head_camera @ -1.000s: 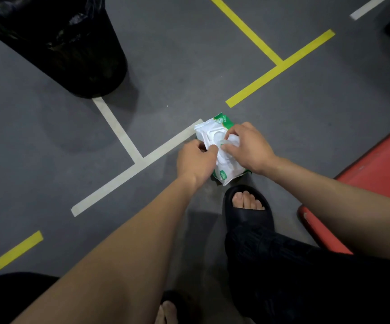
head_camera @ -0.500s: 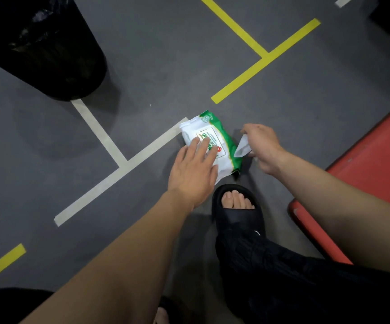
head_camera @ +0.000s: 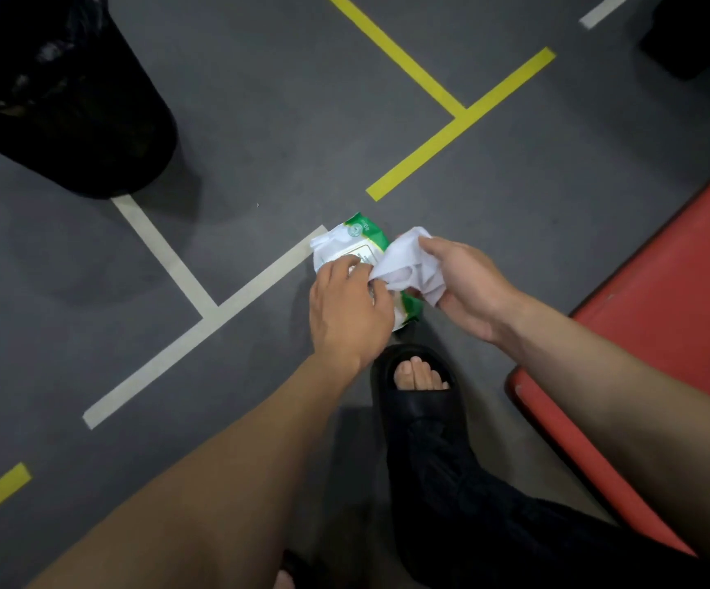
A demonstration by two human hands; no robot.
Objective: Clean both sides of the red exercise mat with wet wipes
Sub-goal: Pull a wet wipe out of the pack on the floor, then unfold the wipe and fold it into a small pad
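A person crouched on a grey gym floor (head_camera: 259, 99) draws a white wet wipe (head_camera: 408, 265) from a green-and-white pack (head_camera: 355, 240), which lies on the floor at the end of a white tape line (head_camera: 259, 282) and just ahead of a black slide sandal (head_camera: 417, 397). The right hand (head_camera: 463, 286) has its fingers and thumb curled round the crumpled wipe; the left hand (head_camera: 349, 308) is down over the pack, its fingertips meeting the wipe's trailing corner — whether they pinch that corner or only press the pack's opening cannot be made out from above. The red exercise mat (head_camera: 663, 333) lies flat along the floor's right edge, its near corner beside the person's right forearm and well apart from the pack. A black bin with a dark liner (head_camera: 59, 91) stands at the floor's top-left corner, and yellow tape lines (head_camera: 459, 121) cross the far side.

The step in hand looks like the fetching of a wipe — the cleaning itself has apparently not begun, as no wipe touches the mat. The next move would call for freeing the sheet fully from the pack, probably opening it out flat, then carrying it rightward to the mat's upper face to start wiping.
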